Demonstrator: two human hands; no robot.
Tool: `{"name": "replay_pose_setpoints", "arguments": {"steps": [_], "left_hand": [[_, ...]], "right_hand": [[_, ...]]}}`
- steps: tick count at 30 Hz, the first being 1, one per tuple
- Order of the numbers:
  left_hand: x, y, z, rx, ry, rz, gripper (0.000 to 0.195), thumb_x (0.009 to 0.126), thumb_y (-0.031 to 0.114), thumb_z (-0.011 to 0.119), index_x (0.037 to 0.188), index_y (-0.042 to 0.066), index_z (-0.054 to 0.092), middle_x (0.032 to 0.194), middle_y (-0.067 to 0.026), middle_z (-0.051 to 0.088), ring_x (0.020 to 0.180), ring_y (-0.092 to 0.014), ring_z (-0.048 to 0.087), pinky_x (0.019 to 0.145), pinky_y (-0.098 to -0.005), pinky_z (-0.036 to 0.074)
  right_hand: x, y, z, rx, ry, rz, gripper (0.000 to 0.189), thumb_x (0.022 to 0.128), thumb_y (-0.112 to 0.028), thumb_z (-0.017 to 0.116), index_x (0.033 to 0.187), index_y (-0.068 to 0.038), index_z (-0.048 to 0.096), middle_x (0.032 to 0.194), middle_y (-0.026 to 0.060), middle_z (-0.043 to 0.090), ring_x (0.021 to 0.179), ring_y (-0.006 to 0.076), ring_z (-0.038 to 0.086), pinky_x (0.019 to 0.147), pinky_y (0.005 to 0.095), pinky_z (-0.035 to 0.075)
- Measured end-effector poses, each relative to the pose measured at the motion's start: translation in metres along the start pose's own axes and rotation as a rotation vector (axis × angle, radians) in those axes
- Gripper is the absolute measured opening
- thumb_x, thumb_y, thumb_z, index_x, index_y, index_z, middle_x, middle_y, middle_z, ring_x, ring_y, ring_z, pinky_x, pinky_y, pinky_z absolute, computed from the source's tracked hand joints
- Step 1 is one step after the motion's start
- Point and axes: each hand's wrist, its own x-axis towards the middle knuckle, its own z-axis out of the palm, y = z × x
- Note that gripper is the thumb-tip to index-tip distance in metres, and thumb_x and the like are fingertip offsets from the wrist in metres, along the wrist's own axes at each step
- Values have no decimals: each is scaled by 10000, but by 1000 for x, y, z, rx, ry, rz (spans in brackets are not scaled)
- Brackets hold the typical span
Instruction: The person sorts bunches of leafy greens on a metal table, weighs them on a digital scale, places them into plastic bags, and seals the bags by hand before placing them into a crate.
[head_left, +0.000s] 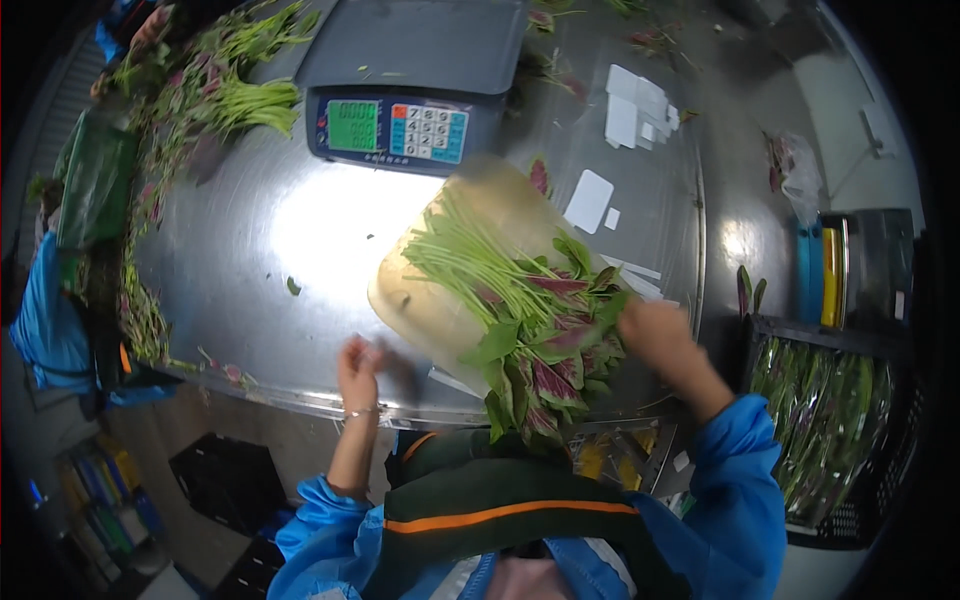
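Observation:
A bunch of red-and-green amaranth (555, 337) lies on a yellowish board (397, 289), pale stems toward the upper left and leaves toward the lower right. My right hand (656, 330), blurred, is curled at the right edge of the leaves. Whether its fingers grip a leaf or something else is unclear. Left of the board's lower edge, my left hand (360, 371) hovers over the steel table (225, 300) with its fingers bent. Blur hides whether anything is pinched there.
A digital scale (405, 127) stands behind the board. White labels (589, 201) lie to the right. Loose amaranth (255, 101) covers the table's left side, where another person's blue sleeve (52, 315) shows. A black crate (817, 427) at right holds bagged greens.

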Motion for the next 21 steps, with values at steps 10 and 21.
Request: {"name": "replay_pose_setpoints", "arguments": {"steps": [10,21], "left_hand": [[-31,17,137,-561,-579,-567,257,826,126,628,1053,57,530,1047,-52,567,992,-167,539,878,-352,457],[-12,1,149,100,-819,378,242,814,218,606,1023,109,553,1085,-85,562,1030,-223,520,833,-415,434]], "right_hand": [[101,-57,-9,867,-368,-235,699,882,-547,371,1308,6,368,1331,262,363,1260,325,344,1036,352,263],[16,-75,-23,327,34,-105,844,734,-168,649,1415,-224,153,1206,217,424,1024,405,496,851,417,447]]}}
